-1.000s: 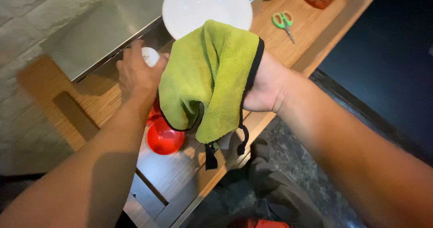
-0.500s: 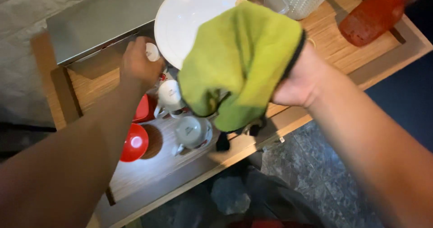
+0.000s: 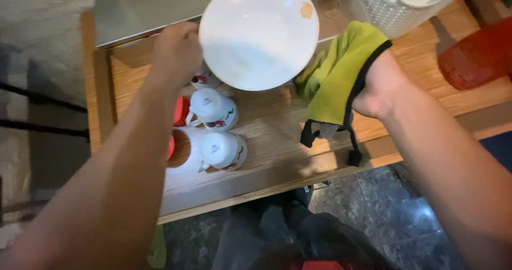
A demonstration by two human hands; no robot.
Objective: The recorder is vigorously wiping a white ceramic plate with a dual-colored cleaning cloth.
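- Cloth [image 3: 341, 72], clenched in right hand [image 3: 381, 86], has swung off the plate [image 3: 260, 33] to its right.
- Left hand [image 3: 178, 51] grips the plate's rim above the mugs [image 3: 216, 128]; wiping appears finished.

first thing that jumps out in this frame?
The big white plate at top centre, held at its left edge by the left hand over the wooden shelf. Next, the bright green cloth with black trim, bunched in the right hand just right of the plate. Below the plate, two white mugs lie on the shelf beside something red, partly hidden by the left arm.
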